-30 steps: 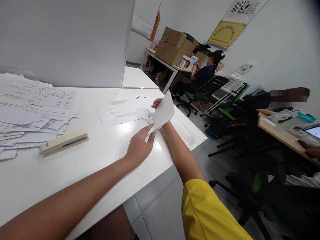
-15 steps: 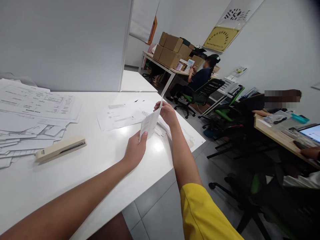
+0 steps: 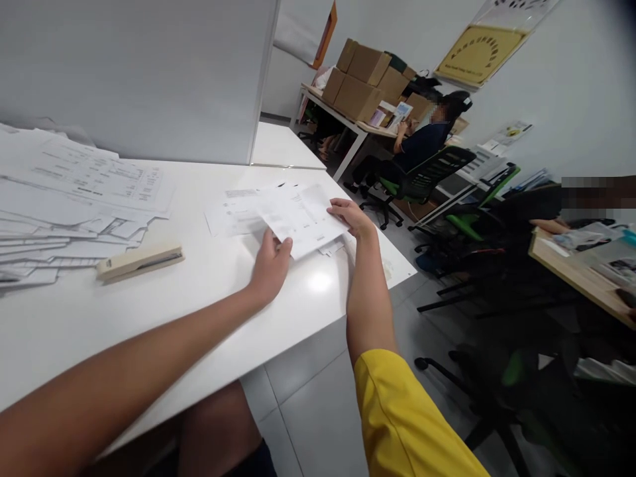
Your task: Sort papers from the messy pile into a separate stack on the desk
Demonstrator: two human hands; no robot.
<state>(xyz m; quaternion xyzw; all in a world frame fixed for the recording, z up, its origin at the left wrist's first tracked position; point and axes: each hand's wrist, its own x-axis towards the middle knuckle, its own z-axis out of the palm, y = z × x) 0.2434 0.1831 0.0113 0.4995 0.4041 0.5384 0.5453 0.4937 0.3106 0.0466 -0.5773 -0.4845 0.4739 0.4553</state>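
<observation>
Glossy, smooth and white, the counter (image 3: 199, 324) throws back a bright patch of light near its front edge, and its back edge runs along a flat grey panel (image 3: 129, 79) with a pale, straight upright border. Over the right end of the counter, a thin, white rectangular sheet of paper (image 3: 305, 218) with faint print is held slanted; whether any of it touches what lies beneath cannot be told. The left grip (image 3: 271, 266) is closed on its near left edge, thumb laid over the paper, and the right grip (image 3: 352, 215) pinches its right edge, close to the counter's right edge. Partly covered beneath, a flat printed page (image 3: 218, 222) shows its left part, crisp-cornered and matt. Toward the counter's left end spreads a heap of papers (image 3: 74, 185), loose layers with uneven, overlapping edges and ruled black print. Just beside its lower right side lies a long, narrow stapler (image 3: 142, 263) of smooth cream casing with a dark metal strip. A yellow cloth sleeve (image 3: 397, 404), softly creased, covers the right upper arm. Below the front edge are square grey floor tiles (image 3: 308, 391); beyond the counter's back right corner, square-edged brown cardboard boxes (image 3: 358, 99) stand stacked near a seated person (image 3: 422, 144) in dark clothing.
</observation>
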